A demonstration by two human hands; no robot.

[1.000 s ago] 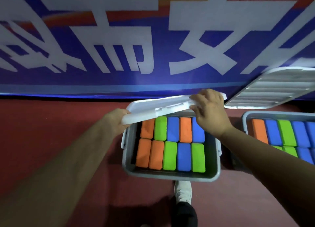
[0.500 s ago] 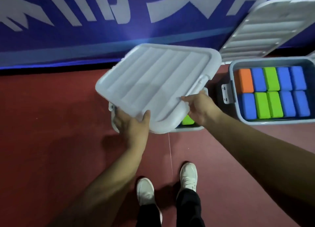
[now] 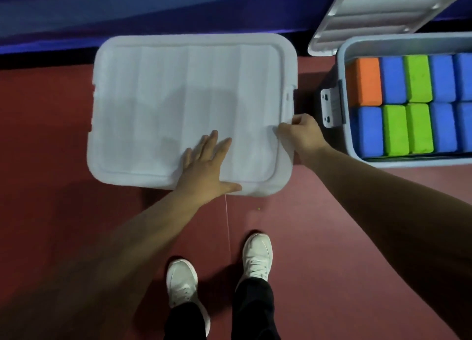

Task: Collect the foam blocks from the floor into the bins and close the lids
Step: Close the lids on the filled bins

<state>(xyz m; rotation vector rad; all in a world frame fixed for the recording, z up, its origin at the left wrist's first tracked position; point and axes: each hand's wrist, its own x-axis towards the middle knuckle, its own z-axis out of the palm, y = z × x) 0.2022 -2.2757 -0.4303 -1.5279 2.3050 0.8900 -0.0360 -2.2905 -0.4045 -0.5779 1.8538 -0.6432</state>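
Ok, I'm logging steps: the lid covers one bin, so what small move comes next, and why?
Probably press the lid down: the left hand lies flat on it, the right hand pinches its right edge, seating unconfirmed.

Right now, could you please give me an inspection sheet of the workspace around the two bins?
Surface: dark red floor; no loose blocks seen on it.
Job's things: white lid lies flat over the left bin, hiding it; right bin is open and holds orange, blue and green foam blocks; second lid stands tilted behind it.
Clutter: small green speck on the floor.
Hands: left hand presses flat on the white lid; right hand grips that lid's right edge.
Cables: thin pale line on the floor; cannot tell what it is.
Surroundings: blue banner behind; the person's white shoes.
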